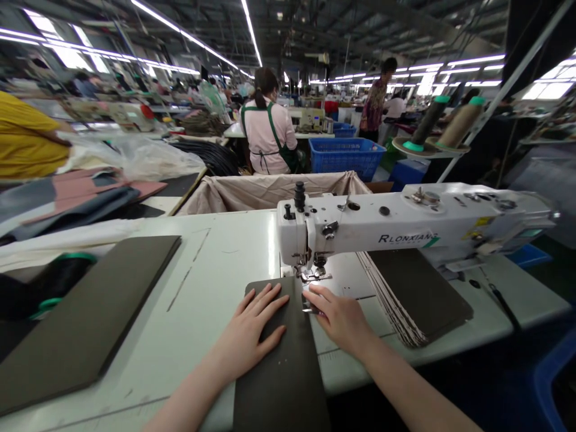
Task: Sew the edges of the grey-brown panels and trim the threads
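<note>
A long dark olive panel [283,390] lies on the sewing machine table, its far end just in front of the presser foot [315,276]. My left hand [247,336] rests flat on this panel with its fingers spread. Beside the panel's right edge, close to the needle area, my right hand [339,315] is closed around a small metal tool that looks like thread snips [309,308]. Its fingers partly hide the tool. The white sewing machine [355,222] extends to the right above the table.
A stack of similar panels [418,294] lies under the machine arm at right. More panels [99,306] lie at left, near dark thread cones [67,276]. Behind the table are a cloth-lined bin [252,189], a blue crate [346,155] and a seated co-worker [270,129].
</note>
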The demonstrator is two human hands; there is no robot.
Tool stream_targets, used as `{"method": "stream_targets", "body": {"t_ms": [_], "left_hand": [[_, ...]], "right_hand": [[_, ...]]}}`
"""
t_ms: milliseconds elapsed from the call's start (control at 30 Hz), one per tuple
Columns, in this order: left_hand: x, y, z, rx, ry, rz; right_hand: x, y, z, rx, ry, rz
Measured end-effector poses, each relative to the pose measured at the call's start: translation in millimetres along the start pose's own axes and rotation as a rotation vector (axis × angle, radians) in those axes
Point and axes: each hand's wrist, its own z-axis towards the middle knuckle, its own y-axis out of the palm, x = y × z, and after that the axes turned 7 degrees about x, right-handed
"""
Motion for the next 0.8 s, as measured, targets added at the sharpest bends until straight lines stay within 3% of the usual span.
{"method": "stream_targets", "body": {"t_ms": [533,800], "left_hand": [[1.0,3.4,3.6,0.065,-0.017,0.013],[0.5,2.1,4.2,0.021,-0.019,0.002]], "right_hand": [[1.2,3.6,3.9,-0.015,0.007,-0.026],[1.7,4.6,4.1,-0.001,0.004,-0.008]]}}
